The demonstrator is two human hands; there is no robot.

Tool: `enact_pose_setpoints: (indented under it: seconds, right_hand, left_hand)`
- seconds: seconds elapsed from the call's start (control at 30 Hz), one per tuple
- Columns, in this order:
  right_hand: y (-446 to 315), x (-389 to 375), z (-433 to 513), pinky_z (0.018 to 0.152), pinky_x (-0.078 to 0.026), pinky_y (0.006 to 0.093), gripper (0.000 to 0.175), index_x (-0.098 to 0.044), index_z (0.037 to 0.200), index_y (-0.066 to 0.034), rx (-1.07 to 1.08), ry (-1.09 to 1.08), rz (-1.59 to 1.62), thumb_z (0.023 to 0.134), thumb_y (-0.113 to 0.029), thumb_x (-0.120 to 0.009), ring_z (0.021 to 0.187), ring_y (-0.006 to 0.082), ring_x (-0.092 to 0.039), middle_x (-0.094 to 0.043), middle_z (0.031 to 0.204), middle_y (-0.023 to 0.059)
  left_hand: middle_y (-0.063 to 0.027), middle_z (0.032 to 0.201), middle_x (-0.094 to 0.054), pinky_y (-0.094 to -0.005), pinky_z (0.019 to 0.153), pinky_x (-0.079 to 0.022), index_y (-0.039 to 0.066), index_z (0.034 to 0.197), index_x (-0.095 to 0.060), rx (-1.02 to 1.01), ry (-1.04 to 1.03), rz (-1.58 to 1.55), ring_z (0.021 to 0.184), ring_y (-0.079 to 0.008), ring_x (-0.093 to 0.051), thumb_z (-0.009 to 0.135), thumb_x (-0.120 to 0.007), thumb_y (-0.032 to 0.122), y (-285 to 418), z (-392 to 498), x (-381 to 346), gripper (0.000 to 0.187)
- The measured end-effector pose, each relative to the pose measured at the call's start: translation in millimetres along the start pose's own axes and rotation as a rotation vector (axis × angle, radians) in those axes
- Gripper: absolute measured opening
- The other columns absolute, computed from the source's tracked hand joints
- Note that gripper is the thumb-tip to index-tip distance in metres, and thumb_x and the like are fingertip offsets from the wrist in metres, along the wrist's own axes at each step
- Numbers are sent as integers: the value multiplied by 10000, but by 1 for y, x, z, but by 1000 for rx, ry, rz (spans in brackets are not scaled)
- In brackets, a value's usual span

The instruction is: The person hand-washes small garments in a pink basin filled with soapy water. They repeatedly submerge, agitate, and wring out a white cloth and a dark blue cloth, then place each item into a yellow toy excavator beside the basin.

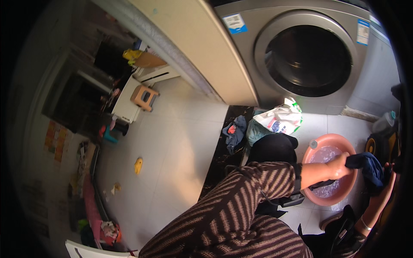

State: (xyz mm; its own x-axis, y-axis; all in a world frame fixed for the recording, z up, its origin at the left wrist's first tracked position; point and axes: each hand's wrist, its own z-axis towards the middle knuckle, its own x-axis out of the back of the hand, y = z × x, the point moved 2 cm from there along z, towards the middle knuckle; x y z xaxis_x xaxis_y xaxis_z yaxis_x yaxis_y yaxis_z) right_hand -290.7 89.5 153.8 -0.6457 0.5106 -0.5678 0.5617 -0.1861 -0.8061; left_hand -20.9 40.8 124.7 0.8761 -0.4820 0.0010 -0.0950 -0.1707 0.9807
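Note:
Over the pink plastic basin [352, 151], my left hand [339, 165] is closed round one end of a dark blue cloth [371, 172]. The cloth stretches past the basin's right side to my right hand [389, 180], which holds its other end near the picture's dark rim; some of those fingers are hard to make out. A bracelet circles the right wrist. Foamy water [326, 154] fills part of the basin. Below my left wrist, a dark cloth [322, 184] lies partly in the water. A round grey piece [313, 144] sits at the basin's rim.
A grey front-loading washing machine [308, 61] stands beyond a white printed bag [279, 117]. Dark crumpled clothing [235, 133] lies on the black threshold [222, 164]. At right are a capped plastic bottle [384, 122] and a black-and-yellow object [371, 146]. A stool [145, 97] stands farther left.

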Motion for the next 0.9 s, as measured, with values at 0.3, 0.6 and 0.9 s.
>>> enact_pose_setpoints:
  seconds: [0.3,0.6,0.9]
  right_hand:
    - [59,-15,7,968,-442,310,245,-615,1172,16,178,-595,-1284,1047,-169,-514,1063,196,-591,-641,1127,106]
    - [94,-35,-21,1051,-438,353,523,-474,1453,-34,-296,-745,-829,933,16,-481,1275,260,-548,-539,1433,126]
    - [74,-79,-66,1170,-311,401,854,-306,1562,-72,-175,-794,-976,799,0,-684,1447,269,-365,-388,1569,139]
  left_hand:
    - [-265,1110,-641,-437,927,-495,-49,1132,-517,-15,-82,407,1101,-421,-621,747,-651,-10,-3,0,-12,409]
    - [-253,1084,-668,-421,895,-533,-74,1155,-510,-12,-115,544,1063,-384,-660,777,-742,99,-6,-4,-13,477]
    - [-273,1001,-664,-439,857,-529,-110,1110,-500,-124,-64,537,997,-400,-667,713,-699,-9,-2,-1,-17,456]
